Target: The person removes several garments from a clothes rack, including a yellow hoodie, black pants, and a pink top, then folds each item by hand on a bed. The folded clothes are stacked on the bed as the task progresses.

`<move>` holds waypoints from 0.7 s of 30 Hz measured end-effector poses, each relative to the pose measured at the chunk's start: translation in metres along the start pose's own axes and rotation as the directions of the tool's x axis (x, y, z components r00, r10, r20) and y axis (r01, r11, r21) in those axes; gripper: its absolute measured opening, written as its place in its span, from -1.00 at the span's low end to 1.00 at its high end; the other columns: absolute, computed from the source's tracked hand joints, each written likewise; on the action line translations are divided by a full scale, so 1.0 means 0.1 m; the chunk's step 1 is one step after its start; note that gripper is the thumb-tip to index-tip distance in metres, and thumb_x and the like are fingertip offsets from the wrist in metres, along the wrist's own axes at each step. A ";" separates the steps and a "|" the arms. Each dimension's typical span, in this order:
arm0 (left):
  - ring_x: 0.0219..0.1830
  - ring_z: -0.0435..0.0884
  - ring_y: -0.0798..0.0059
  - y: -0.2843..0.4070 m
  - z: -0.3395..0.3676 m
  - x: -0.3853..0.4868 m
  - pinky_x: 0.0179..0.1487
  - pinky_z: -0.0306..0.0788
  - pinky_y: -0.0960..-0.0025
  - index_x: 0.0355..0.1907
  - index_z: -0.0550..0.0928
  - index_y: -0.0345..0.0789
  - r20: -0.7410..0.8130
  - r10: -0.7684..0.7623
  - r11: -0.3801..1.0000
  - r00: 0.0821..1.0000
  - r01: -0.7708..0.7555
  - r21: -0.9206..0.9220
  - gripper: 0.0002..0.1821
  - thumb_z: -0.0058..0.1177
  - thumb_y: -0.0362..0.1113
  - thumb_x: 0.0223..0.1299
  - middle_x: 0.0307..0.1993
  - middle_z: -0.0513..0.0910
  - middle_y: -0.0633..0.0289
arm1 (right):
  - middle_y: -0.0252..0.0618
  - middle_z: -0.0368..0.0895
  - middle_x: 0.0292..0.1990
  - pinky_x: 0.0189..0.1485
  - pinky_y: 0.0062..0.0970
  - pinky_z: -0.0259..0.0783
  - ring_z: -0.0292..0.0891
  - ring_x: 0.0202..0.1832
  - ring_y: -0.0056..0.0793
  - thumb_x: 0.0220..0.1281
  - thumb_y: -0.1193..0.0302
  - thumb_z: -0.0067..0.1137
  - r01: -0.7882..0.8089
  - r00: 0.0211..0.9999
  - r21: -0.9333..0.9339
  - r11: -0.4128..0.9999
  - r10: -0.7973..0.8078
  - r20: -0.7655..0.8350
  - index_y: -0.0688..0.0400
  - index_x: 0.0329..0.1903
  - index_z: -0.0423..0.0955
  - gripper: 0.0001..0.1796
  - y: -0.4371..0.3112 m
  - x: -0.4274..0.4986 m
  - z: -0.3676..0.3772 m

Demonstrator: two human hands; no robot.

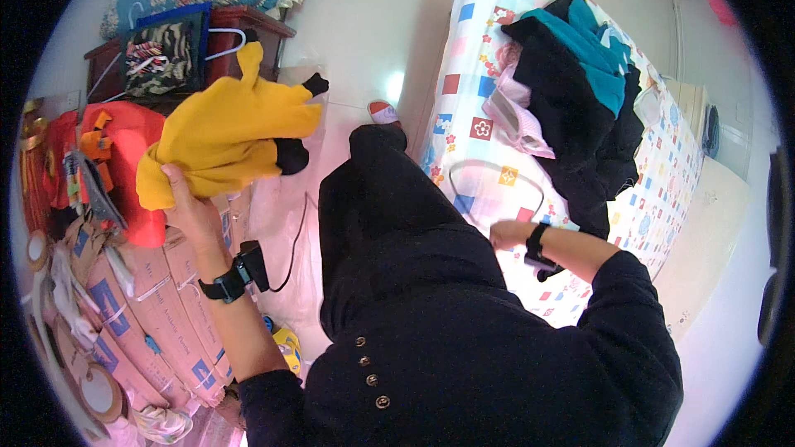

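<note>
My left hand (192,214) grips a yellow garment (230,124) by its near edge. Black patches and black tips show along the garment's far side, and it hangs out over the floor at the left. My right hand (510,234) is at my hip, beside the bed's edge, with its fingers mostly hidden. A thin grey loop (490,162), perhaps a cable, passes close to that hand; I cannot tell whether it is held. Past it, a pile of clothes on the bed includes a black garment (559,93), a teal one (596,56) and a pink one (515,112).
The bed (459,68) has a patterned sheet and borders my right side. At left stand cardboard boxes (149,298), a red bag or cloth (133,186) and a dark wooden cabinet (248,22). A camouflage garment (161,56) and a pale hanger (239,43) are by the cabinet.
</note>
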State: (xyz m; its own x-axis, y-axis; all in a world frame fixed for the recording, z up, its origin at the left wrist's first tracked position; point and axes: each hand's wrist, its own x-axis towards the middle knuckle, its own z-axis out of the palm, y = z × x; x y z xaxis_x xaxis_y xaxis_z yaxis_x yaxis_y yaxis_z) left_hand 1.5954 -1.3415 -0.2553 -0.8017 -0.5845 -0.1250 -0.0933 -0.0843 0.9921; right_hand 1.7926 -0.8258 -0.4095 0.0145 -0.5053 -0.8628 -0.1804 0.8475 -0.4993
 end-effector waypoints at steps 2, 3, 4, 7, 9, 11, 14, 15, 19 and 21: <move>0.17 0.44 0.35 0.30 -0.12 -0.02 0.20 0.35 0.25 0.25 0.32 -0.33 0.022 0.011 0.998 1.000 -0.013 0.059 -0.46 -0.02 -0.06 0.34 0.19 0.41 0.16 | -0.12 0.51 -0.68 -0.47 -0.30 0.33 0.46 -0.57 -0.40 -0.03 0.21 0.16 0.229 0.954 0.261 0.938 -0.269 0.131 0.21 -0.51 0.59 -0.70 -0.22 -0.39 0.25; 0.16 0.44 0.36 0.43 -0.17 -0.07 0.19 0.36 0.27 0.25 0.32 -0.34 0.039 -0.001 0.999 0.999 -0.001 0.053 -0.45 -0.01 -0.07 0.33 0.19 0.41 0.16 | -0.21 0.44 -0.71 -0.48 -0.35 0.32 0.36 -0.60 -0.48 0.02 0.17 0.18 0.204 0.919 0.237 0.950 -0.269 0.287 0.26 -0.52 0.56 -0.65 -0.26 -0.66 0.34; 0.16 0.45 0.38 0.57 -0.23 -0.12 0.19 0.37 0.29 0.25 0.32 -0.34 0.058 -0.020 0.999 0.998 0.017 0.051 -0.44 0.01 -0.07 0.32 0.19 0.42 0.16 | -0.32 0.32 -0.75 -0.50 -0.38 0.31 0.25 -0.62 -0.52 0.09 0.20 0.13 0.163 0.892 0.378 0.911 -0.300 0.338 0.28 -0.53 0.49 -0.64 -0.39 -0.87 0.49; 0.15 0.46 0.39 0.90 -0.35 -0.26 0.16 0.38 0.31 0.25 0.32 -0.38 0.085 -0.042 0.994 0.996 0.033 0.106 -0.44 0.02 -0.09 0.32 0.18 0.43 0.16 | -0.31 0.65 -0.39 -0.35 -0.42 0.43 0.46 -0.41 -0.49 0.12 -0.03 0.21 -0.123 0.805 0.582 0.804 -0.263 0.532 0.09 -0.14 0.65 -0.53 -0.49 -1.77 0.80; 0.15 0.46 0.39 0.96 -0.36 -0.26 0.15 0.39 0.32 0.24 0.32 -0.39 0.065 -0.042 0.991 0.997 0.033 0.126 -0.45 0.01 -0.11 0.33 0.18 0.43 0.15 | -0.29 0.67 -0.18 -0.24 -0.44 0.45 0.53 -0.29 -0.46 0.04 -0.07 0.25 -0.248 0.714 0.509 0.824 -0.200 0.671 0.06 -0.09 0.63 -0.48 -0.54 -2.30 0.99; 0.14 0.46 0.40 0.83 -0.30 -0.25 0.17 0.37 0.34 0.24 0.33 -0.39 0.169 -0.009 0.997 0.985 -0.004 0.073 -0.47 0.02 -0.15 0.33 0.17 0.43 0.15 | -0.30 0.64 -0.30 -0.28 -0.47 0.41 0.48 -0.33 -0.51 0.11 0.01 0.21 -0.387 0.573 0.435 0.813 -0.157 0.804 0.07 -0.13 0.62 -0.56 -0.62 -2.69 1.23; 0.13 0.46 0.43 0.40 -0.21 -0.36 0.19 0.32 0.37 0.22 0.35 -0.39 0.215 -0.047 0.999 0.975 0.044 0.020 -0.51 0.05 -0.24 0.30 0.16 0.44 0.14 | -0.29 0.60 -0.38 -0.26 -0.50 0.40 0.48 -0.31 -0.53 0.17 0.14 0.16 -0.417 0.408 0.495 0.762 -0.329 0.851 0.09 -0.18 0.60 -0.68 -0.50 -2.96 1.55; 0.12 0.46 0.43 0.22 -0.15 -0.42 0.19 0.32 0.38 0.21 0.35 -0.39 0.231 -0.034 0.998 0.972 0.021 0.058 -0.51 0.06 -0.24 0.30 0.15 0.45 0.15 | -0.29 0.60 -0.38 -0.27 -0.50 0.40 0.48 -0.31 -0.52 0.17 0.16 0.14 -0.417 0.433 0.494 0.763 -0.311 0.846 0.10 -0.19 0.59 -0.70 -0.35 -2.87 1.61; 0.10 0.47 0.45 -0.53 0.16 -0.92 0.18 0.32 0.39 0.20 0.36 -0.40 0.299 0.033 0.990 0.954 -0.071 0.118 -0.51 0.08 -0.27 0.28 0.10 0.48 0.15 | -0.27 0.60 -0.39 -0.28 -0.50 0.40 0.48 -0.34 -0.50 0.19 0.25 0.08 -0.291 0.781 0.435 0.852 -0.051 0.622 0.14 -0.21 0.58 -0.75 0.54 -2.02 1.80; 0.09 0.47 0.44 -0.86 0.33 -1.33 0.17 0.33 0.39 0.19 0.37 -0.40 0.309 0.070 0.992 0.949 -0.098 0.076 -0.52 0.08 -0.28 0.27 0.08 0.50 0.16 | -0.26 0.60 -0.40 -0.28 -0.50 0.40 0.48 -0.35 -0.49 0.20 0.30 0.05 -0.190 0.899 0.333 0.924 0.028 0.438 0.16 -0.22 0.57 -0.77 1.05 -1.52 1.85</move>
State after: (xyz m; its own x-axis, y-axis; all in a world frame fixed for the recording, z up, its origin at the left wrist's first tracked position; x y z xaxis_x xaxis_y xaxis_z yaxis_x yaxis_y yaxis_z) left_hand 1.6911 -1.2301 -0.3236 -0.9493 -0.3109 -0.0455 -0.0593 0.0353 0.9976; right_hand 1.9533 -0.6298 -0.3457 0.4383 -0.3594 -0.8238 0.1578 0.9331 -0.3231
